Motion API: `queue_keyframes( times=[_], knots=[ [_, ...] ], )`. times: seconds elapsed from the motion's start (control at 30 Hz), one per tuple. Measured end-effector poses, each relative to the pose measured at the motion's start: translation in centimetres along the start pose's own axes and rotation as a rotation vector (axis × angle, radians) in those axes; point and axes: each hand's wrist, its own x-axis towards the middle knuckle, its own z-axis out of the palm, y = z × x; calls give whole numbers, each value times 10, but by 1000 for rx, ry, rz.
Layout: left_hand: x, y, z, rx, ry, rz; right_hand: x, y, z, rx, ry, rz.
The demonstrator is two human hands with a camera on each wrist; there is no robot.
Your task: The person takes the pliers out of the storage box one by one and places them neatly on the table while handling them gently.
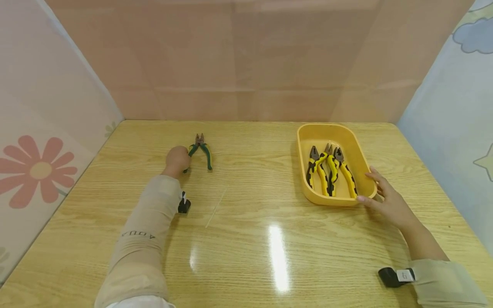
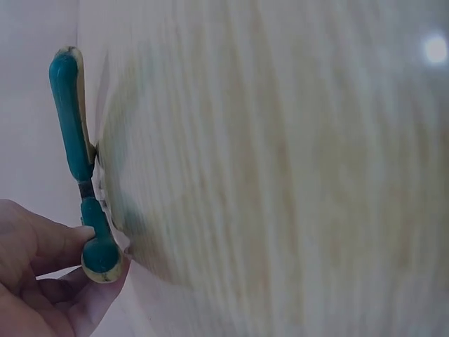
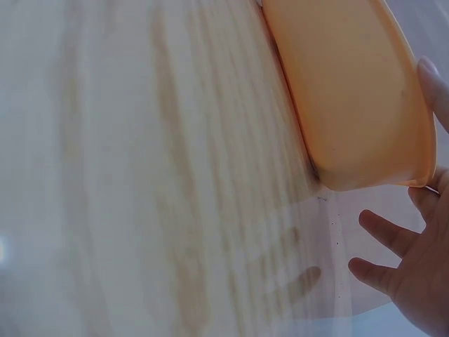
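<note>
Green-handled pliers (image 1: 200, 147) lie on the wooden table at the left, handles spread apart and jaws toward the back. My left hand (image 1: 178, 160) pinches their left handle; the left wrist view shows the thumb and fingers around the end of that green grip (image 2: 100, 254). At the right, my right hand (image 1: 390, 205) touches the near right corner of a yellow plastic bin (image 1: 369, 188), thumb at the rim and fingers spread along the side. Inside the bin lie several yellow-and-black pliers (image 1: 327, 171), side by side with jaws pointing away.
The wooden table (image 1: 246, 179) runs back to a pinkish wall panel (image 1: 242, 64). Side panels stand at left, with a red flower (image 1: 40, 171), and at right, with a blue cloud (image 1: 475, 36). A thin pale strip (image 1: 216, 207) lies on the table near the left forearm.
</note>
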Motion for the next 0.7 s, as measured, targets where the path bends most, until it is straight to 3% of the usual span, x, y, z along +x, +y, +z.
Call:
queue_keyframes(
  times=[0.1, 0.17, 0.33, 0.7],
  knots=[
    [-22, 18, -12, 3, -4, -15, 0, 0, 0, -1, 3, 3],
    [-24, 20, -12, 27, -1, -28, 0, 0, 0, 1, 3, 6],
    [-16, 16, -4, 47, 29, -45, 0, 0, 0, -4, 2, 6],
    [-19, 14, -4, 1, 52, -28, 1, 1, 0, -2, 12, 21]
  ],
)
